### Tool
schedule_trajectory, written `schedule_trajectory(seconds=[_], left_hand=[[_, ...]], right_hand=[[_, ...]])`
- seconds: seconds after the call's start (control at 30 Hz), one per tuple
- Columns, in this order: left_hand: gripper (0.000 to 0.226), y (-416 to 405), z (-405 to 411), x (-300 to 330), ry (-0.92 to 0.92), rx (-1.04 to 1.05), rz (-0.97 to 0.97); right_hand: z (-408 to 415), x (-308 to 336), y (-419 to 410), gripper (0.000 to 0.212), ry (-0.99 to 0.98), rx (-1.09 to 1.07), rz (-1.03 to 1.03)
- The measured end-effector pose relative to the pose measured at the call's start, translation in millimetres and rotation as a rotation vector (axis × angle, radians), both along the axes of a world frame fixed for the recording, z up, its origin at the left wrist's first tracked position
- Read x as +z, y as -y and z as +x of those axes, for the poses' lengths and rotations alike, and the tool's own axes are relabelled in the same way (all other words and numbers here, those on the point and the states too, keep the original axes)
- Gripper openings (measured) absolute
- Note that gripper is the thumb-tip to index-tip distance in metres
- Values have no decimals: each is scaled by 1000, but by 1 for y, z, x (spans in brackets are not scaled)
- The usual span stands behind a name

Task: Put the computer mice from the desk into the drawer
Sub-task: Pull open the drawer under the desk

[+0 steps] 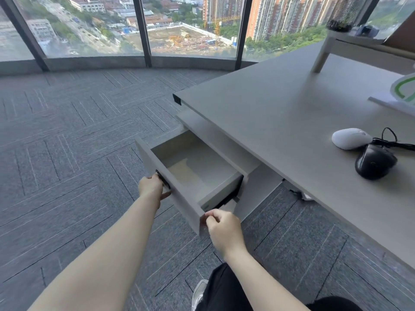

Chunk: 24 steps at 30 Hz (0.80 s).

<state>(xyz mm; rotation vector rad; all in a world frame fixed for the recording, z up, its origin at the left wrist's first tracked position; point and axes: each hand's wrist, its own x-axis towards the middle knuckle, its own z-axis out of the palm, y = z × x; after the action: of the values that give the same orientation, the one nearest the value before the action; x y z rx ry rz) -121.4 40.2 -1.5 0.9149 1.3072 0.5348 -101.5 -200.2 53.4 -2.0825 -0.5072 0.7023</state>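
A grey drawer point(179, 196) stands pulled out from under the desk point(269, 108), and its inside looks bare apart from a patch of sunlight. My left hand point(151, 187) grips the black handle on the drawer front. My right hand point(221, 225) sits at the drawer's near corner with fingers curled and seems to touch the edge. On the desk at the right lie a white mouse point(350, 138) and, just in front of it, a black mouse point(375, 163) with a black cable running off to the right.
A white raised stand point(323, 52) with a mesh pen cup point(344, 14) sits at the desk's far end. A white and green sheet point(402, 93) lies at the right edge. Grey carpet point(67, 153) spreads to the left, with floor-to-ceiling windows beyond.
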Motion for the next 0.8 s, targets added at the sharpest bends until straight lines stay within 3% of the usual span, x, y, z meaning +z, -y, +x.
schedule_trajectory(seconds=[0.3,0.57,0.67,0.8], left_hand=[[15,-12,-107,1,15,58,28],[30,-17,-155,3,-149,62,93],[39,-4,-150,37,-479,22,424],[35,52,-90,125,-319,-79,968]], right_hand=[[-76,-11,-16,29,-82,270,12],[-105,-9,-20,36,-120,459,-31],[-90,13,-13,34,-45,412,31],[-24,67,20,31,148,117,240]])
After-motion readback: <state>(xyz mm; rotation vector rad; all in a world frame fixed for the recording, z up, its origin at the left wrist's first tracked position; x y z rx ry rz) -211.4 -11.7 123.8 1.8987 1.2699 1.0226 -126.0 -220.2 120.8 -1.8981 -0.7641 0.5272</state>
